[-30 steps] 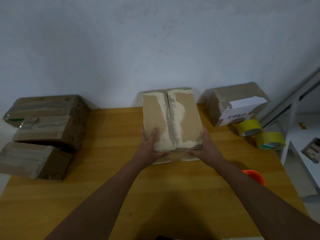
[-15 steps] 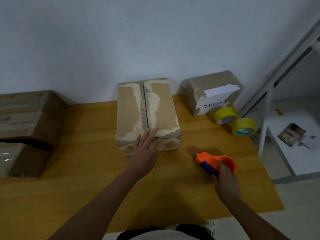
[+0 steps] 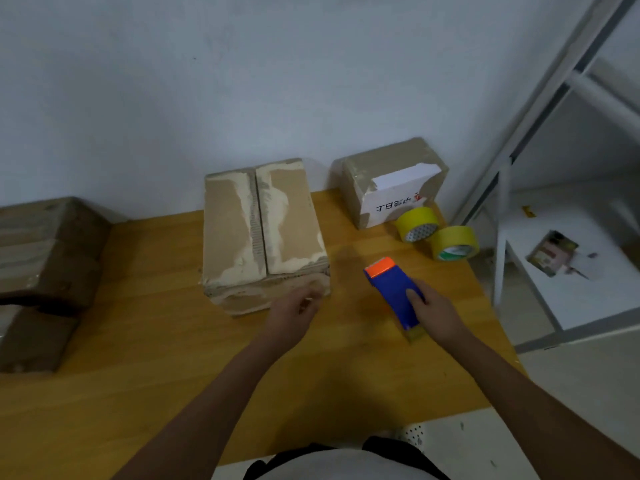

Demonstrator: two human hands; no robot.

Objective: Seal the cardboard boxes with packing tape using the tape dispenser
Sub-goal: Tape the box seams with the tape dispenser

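**A:** On the table (image 3: pixel 138 358), centre-back: the cardboard box (image 3: pixel 265 233), flaps closed, seam running away from me, no fresh tape on it yet. Old tape has stripped the top paper, so the surface looks rough and fibrous.

**B:** Hands?

**A:** My right hand (image 3: pixel 436 315) is wrapped around the tape dispenser (image 3: pixel 394 292), thumb on the blue body, orange end pointing away, just right of the box. My left hand (image 3: pixel 294 315) is at the box's near right corner; blurred, so I can't tell whether the fingers are curled or flat.

**B:** Handling?

**A:** I judge the box light but stiff enough to take roller pressure (the torn skin may bond poorly, so press hard). I'd brace it on the near face or a side wall, not on the seam. The dispenser is rigid plastic; grip the body, clear of the cutter end.

**B:** Any text?

**A:** Only on the labelled box (image 3: pixel 391 183) at back right: a white label with dark characters, upside down, illegible. Two yellow tape rolls (image 3: pixel 436 233) sit beside it; the core print is too small to read.
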